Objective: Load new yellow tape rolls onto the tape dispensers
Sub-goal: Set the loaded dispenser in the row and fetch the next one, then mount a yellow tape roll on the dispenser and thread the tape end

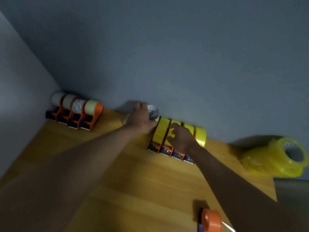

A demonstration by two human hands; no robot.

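Along the wall stands a row of orange-and-blue tape dispensers [168, 150] carrying yellow tape rolls [160, 130]. My left hand [141, 118] grips a pale, nearly used-up roll [153, 112] at the left end of that row, close to the wall. My right hand [181, 138] rests over the middle dispensers, its fingers curled round one yellow roll. A wrapped pack of new yellow tape rolls [274, 156] lies at the right, near the table's edge.
A second group of orange dispensers [76, 113] with pale rolls sits in the far left corner. One orange dispenser without a roll [211, 221] stands at the near edge of the wooden table [117, 190]. The table ends at the right, past the pack.
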